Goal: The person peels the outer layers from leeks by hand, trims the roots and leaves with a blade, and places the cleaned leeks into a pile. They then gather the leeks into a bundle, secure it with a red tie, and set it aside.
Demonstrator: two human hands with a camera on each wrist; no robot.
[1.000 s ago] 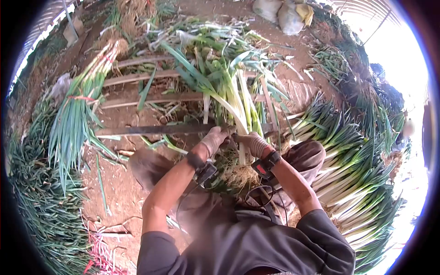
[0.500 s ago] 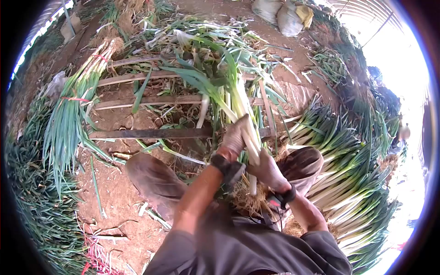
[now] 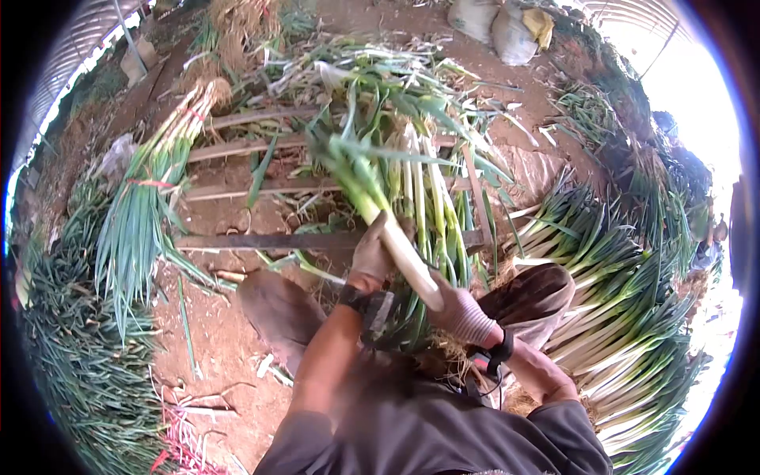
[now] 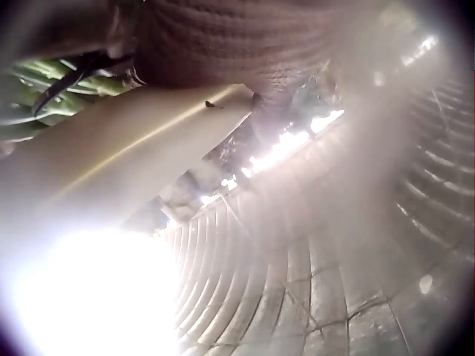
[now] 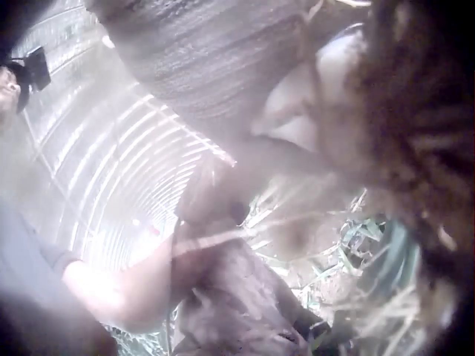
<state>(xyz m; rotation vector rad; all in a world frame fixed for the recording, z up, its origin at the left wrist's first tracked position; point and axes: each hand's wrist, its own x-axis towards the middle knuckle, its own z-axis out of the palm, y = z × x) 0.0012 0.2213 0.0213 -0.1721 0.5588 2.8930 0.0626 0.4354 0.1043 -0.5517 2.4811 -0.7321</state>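
A thick leek with a white stalk and green top slants across the middle of the head view, its leaves toward the upper left. My gloved left hand grips it around the upper white part. Lower down, my gloved right hand holds the root end, and the roots are mostly hidden. In the left wrist view the pale stalk runs close under the ribbed glove. Several other leeks lean upright just beyond my right hand, between the knees.
A wooden slatted frame lies ahead, with leaf scraps heaped behind it. Rows of leeks lie on the right. On the left are a tied bundle and a mass of green leaves. Sacks stand at the back.
Both hands were close together low on the stalks. My left hand has moved up the leek, and the leek now tilts to the upper left, apart from the other stalks.
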